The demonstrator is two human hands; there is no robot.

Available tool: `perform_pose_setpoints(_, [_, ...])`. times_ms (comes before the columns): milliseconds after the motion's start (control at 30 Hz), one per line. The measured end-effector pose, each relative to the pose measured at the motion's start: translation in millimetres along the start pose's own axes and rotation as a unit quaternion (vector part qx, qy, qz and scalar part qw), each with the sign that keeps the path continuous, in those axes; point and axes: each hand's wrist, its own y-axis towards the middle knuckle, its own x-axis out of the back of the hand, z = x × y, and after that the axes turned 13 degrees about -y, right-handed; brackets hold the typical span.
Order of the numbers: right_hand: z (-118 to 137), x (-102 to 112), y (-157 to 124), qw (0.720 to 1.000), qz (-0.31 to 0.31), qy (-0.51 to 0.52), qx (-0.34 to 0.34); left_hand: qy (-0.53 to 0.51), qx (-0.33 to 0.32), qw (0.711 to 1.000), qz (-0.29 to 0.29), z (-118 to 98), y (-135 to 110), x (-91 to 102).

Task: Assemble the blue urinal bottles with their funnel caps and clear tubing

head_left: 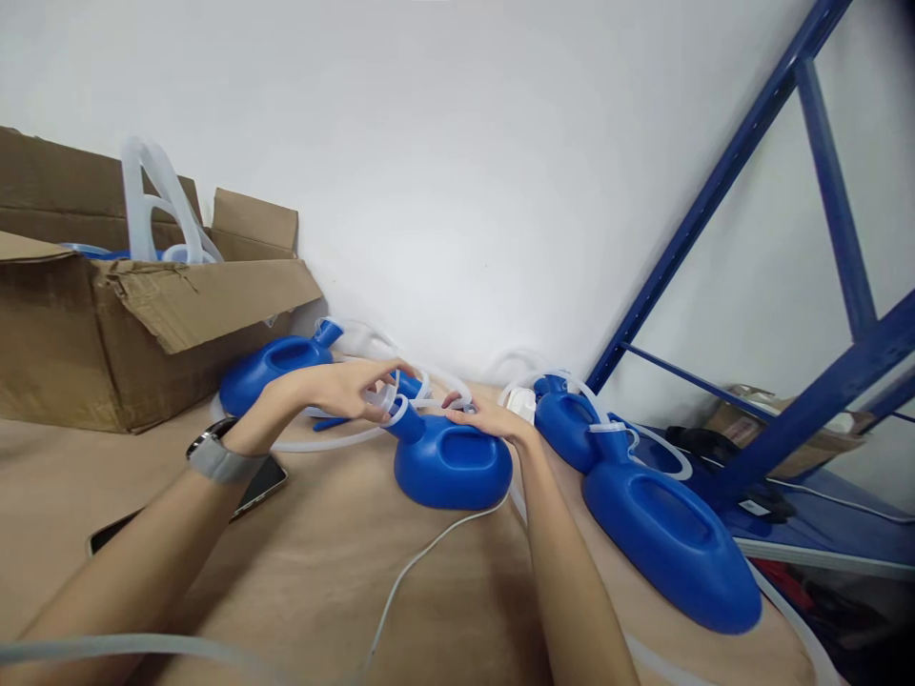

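Observation:
A blue plastic urinal bottle [454,467] with a molded handle stands on the brown table in front of me. Its short angled spout points up and to the left. At the mouth of the spout, my left hand [350,388] has its fingers curled round a translucent cap [388,398]. My right hand [486,417] grips the top of the same bottle by its handle, with some fingers hidden behind it. Behind both hands lies a clear flexible tube [357,438], partly covered by the bottle, and another blue spout [409,384].
Two blue bottles [672,543] with tubes lie at the right, and another bottle [275,372] at the left. An open cardboard box [207,305] holds tubes. A phone [261,484] lies under my left forearm. A thin white cable [415,562] crosses the table. Blue shelving [786,400] stands right.

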Motion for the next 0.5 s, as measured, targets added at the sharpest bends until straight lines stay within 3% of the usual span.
perform_pose_setpoints(100, [0, -6, 2, 0.999, -0.029, 0.037, -0.008, -0.089, -0.006, 0.996, 0.024, 7, -3, 3.3])
perform_pose_setpoints(267, [1, -13, 1, 0.993, -0.066, 0.094, -0.011, -0.164, 0.010, 0.986, -0.037, 20, 6, 1.3])
perform_pose_setpoints(500, [9, -17, -4, 0.987, -0.107, 0.117, -0.031, -0.076, 0.031, 0.994, -0.077, 20, 9, -0.6])
